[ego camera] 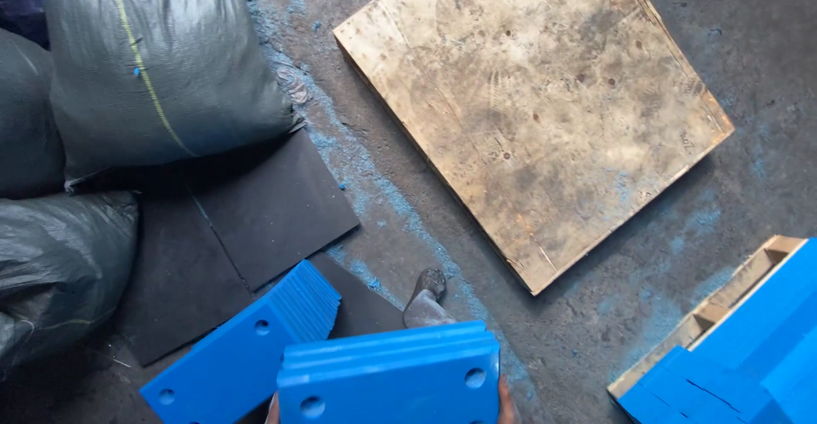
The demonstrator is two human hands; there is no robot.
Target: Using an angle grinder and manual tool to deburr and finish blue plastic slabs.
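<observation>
Dark concrete floor [596, 322], dusted with blue powder along a diagonal band and around the pallets. Large weathered wooden board [532, 105] laid flat on the floor at upper centre, turned at an angle, surface stained and scuffed. Bulging grey woven sacks [153, 58] stacked at upper left and left edge, one marked with a yellow stripe. Black flat sheets [247, 211] spread on the floor beneath and in front of the sacks.

Stack of blue plates [387, 377] held at bottom centre, edges roughly aligned, round holes visible near the corners of the top plate. Second stack of blue plates [242, 347] positioned just left of it, tilted, fanned edges resting over the black sheets; contact between the two stacks could not be confirmed.

Left hand [273, 409] seen only as a sliver at the left edge of the held stack, touching it; degree of closure could not be determined. Right hand [506, 403] seen only as fingertips at the right edge of the same stack, pressed against it; degree of closure likewise could not be determined.

Dusty grey shoe [425, 298] visible just above the held stack, toe pointed toward the wooden board. Further pile of blue slabs [749, 356] located at lower right on a wooden pallet [723, 301], well apart from the held stack.
</observation>
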